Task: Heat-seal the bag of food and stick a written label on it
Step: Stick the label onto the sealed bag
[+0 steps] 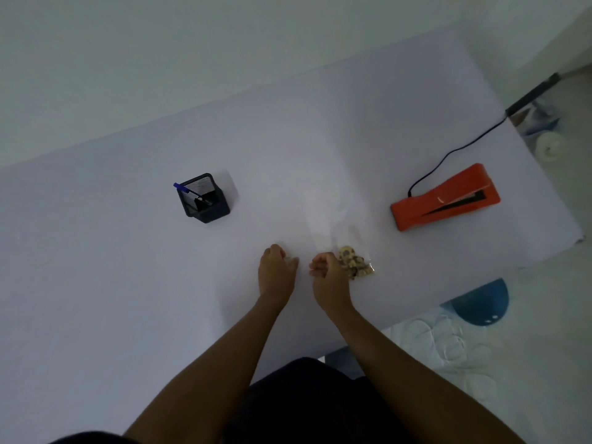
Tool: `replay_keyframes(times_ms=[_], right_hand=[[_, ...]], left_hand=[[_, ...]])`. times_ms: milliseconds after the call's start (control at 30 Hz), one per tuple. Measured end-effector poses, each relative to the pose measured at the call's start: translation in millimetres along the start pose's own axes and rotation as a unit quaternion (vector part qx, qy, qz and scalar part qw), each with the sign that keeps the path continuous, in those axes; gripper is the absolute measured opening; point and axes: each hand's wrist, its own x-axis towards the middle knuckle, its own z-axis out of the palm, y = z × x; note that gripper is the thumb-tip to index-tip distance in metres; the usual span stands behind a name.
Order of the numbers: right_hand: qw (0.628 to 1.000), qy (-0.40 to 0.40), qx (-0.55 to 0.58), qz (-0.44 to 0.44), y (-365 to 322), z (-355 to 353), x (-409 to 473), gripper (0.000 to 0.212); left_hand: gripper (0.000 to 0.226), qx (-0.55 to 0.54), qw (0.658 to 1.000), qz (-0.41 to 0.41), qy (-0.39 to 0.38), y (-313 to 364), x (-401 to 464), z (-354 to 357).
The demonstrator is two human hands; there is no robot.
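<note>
A clear bag of food (354, 264), holding brownish pieces at its near end, lies flat on the white table (128, 251). Its see-through upper part stretches away from me. My right hand (326, 274) rests just left of the food with its fingers curled, its back against the bag, and nothing shows in it. My left hand (277, 270) sits a little further left, fingers bent. A small pale thing shows at its thumb; I cannot tell whether the hand holds it. The orange heat sealer (445, 198) stands at the right. No label is clearly visible.
A black mesh pen holder (205, 200) with a blue pen (182, 187) stands at the left middle. The sealer's black cord (458, 149) runs off the table's far right corner. Past the right edge lie a blue round object (480, 302) and a white patterned surface.
</note>
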Motion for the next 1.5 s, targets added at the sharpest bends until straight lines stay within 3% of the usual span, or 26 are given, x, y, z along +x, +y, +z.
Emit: replay_keyframes(times_ms=[367,600,867,1067,1167,1333,1500], right_hand=[[0.999,-0.020,-0.018,-0.028,-1,5,-2,0.027],[0.994,-0.070,-0.048,-0.064,-2,18,2,0.039],[0.990,-0.130,-0.050,-0.013,-7,17,6,0.048],[0.987,-0.148,-0.050,-0.043,-17,5,7,0.042],[0.985,-0.166,0.005,-0.053,-22,-14,4,0.036],[0.977,-0.200,0.064,-0.029,-38,-49,9,0.034],[0.978,-0.185,0.094,0.033,-42,-78,27,0.020]], left_hand=[[0.001,0.005,1.000,0.006,0.007,-3,-1,0],[0.016,-0.005,1.000,-0.012,0.017,-2,-2,2],[0.018,-0.077,0.995,-0.041,0.036,-4,-9,-19],[0.023,-0.068,0.996,0.031,0.045,10,-23,-43],[0.023,-0.032,0.996,0.072,0.036,21,-31,-43],[0.027,-0.040,0.993,0.107,0.025,46,-39,-32],[0.027,-0.107,0.988,0.108,0.008,68,-37,-22]])
